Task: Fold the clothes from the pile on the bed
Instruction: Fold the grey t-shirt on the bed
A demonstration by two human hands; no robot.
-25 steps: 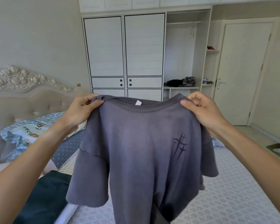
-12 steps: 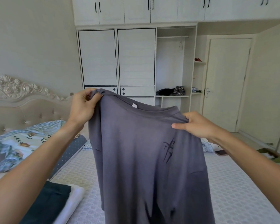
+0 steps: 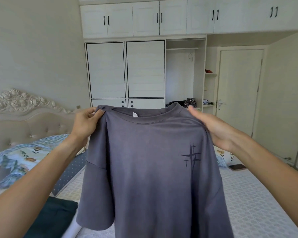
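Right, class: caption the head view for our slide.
Left hand and right hand hold a grey T-shirt up by its shoulders above the bed.

R hand [image 3: 218, 129] moved up; T-shirt [image 3: 151, 165] now level, spread flat again.

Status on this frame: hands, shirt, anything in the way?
Left hand and right hand grip the grey T-shirt by its shoulders. Shirt hangs unfolded above the bed. Nothing obstructing.
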